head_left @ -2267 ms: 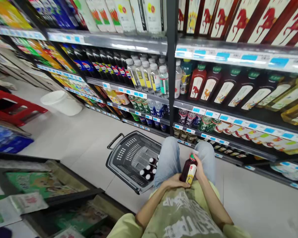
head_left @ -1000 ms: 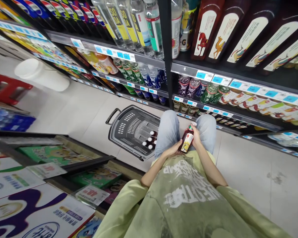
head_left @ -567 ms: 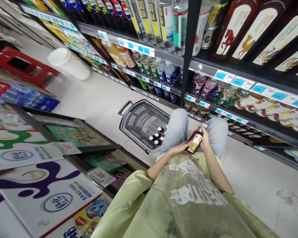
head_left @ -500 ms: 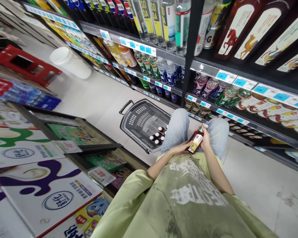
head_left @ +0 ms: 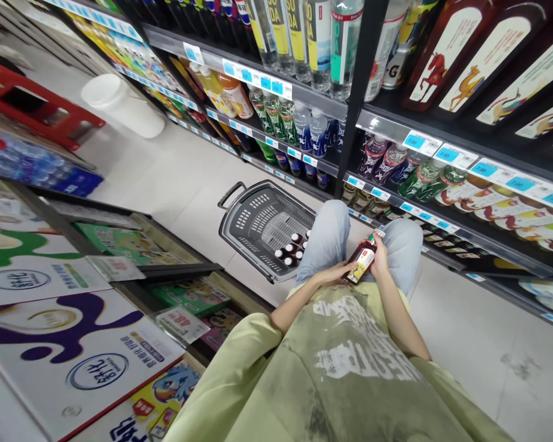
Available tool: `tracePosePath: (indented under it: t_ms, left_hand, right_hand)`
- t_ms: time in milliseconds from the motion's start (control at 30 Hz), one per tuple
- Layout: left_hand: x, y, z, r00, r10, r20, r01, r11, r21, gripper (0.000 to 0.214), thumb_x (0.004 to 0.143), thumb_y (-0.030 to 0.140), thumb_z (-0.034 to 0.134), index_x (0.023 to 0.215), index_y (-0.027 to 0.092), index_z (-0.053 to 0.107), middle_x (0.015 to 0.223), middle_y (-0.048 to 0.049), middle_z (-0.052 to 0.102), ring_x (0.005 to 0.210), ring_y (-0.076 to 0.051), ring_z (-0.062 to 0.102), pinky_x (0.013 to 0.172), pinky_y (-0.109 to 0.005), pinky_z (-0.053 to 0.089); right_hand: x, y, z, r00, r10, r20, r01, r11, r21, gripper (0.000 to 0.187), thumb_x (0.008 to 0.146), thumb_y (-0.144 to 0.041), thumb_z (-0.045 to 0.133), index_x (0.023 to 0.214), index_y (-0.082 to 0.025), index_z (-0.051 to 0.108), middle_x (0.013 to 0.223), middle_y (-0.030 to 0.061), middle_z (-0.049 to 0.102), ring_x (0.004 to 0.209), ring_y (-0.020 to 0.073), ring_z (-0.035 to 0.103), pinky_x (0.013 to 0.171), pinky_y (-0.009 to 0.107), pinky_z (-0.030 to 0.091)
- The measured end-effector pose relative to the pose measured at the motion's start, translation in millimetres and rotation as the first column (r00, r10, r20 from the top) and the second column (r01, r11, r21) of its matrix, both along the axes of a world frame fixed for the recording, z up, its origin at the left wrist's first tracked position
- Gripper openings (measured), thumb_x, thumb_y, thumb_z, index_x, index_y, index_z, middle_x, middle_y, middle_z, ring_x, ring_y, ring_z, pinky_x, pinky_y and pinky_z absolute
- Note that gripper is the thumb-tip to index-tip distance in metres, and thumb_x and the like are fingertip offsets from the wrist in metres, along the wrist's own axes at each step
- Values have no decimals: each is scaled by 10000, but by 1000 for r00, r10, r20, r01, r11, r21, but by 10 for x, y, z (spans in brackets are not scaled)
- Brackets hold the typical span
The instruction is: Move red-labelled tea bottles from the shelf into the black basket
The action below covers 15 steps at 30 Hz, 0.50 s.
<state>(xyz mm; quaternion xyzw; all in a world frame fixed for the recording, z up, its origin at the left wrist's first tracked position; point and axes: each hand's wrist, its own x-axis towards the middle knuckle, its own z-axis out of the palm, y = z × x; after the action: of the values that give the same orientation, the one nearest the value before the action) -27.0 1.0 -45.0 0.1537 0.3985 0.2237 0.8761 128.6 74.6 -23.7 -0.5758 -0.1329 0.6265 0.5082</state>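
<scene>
A dark red drink bottle (head_left: 361, 263) with a white cap and a yellow-and-white label lies tilted in front of my lap, between my knees. My right hand (head_left: 379, 256) is wrapped round its upper part, close to the cap. At the bottle's lower end, my left hand (head_left: 337, 273) grips it from the side, its fingertips partly behind the glass. A grey shopping basket (head_left: 245, 248) stands on the floor beyond my left knee. Inside it, several dark bottles (head_left: 291, 250) with white caps are grouped near my leg, partly hidden by it.
Drink shelves (head_left: 396, 120) run along the front and right. Stacked cartons (head_left: 87, 350) crowd the left side. Farther off on the floor are a white bucket (head_left: 122, 104), a red plastic stool-like object (head_left: 37, 104) and packs of bottled water (head_left: 37, 169).
The view has shifted slightly, so the basket and cartons sit a little further left. Both hands keep their hold on the bottle, which has hardly moved.
</scene>
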Motion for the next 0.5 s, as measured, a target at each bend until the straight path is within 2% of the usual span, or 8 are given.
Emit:
tracePosePath:
  t_ms: [167, 367, 500]
  left_hand:
    - [-14, -1, 21, 1000, -2, 2, 2, 1000, -2, 788, 745, 595, 895, 1329, 134, 635, 1064, -119, 753, 838, -210, 719, 902, -441, 610]
    - [-20, -5, 41, 1000, -17, -17, 17, 1000, 23, 824, 727, 552, 925, 1363, 127, 617, 1034, -106, 748, 810, -194, 708, 922, -434, 603]
    - [-25, 0, 84, 1000, -13, -29, 14, 1000, 27, 819, 720, 560, 927, 1349, 133, 624, 1045, -119, 751, 826, -206, 714, 877, -417, 612]
  right_hand:
    - [-2, 4, 1, 999, -17, -43, 17, 1000, -15, 498, 701, -630, 838, 875, -228, 600, 667, -32, 685, 647, 176, 700, 589, 283, 569]
    - [-8, 9, 14, 997, -45, -61, 42, 998, -44, 475, 705, -603, 853, 866, -225, 614, 660, -32, 686, 634, 168, 689, 581, 278, 569]
    - [-7, 11, 26, 997, -38, -61, 35, 998, -56, 474, 707, -602, 855, 866, -229, 608, 658, -35, 688, 629, 168, 686, 592, 284, 578]
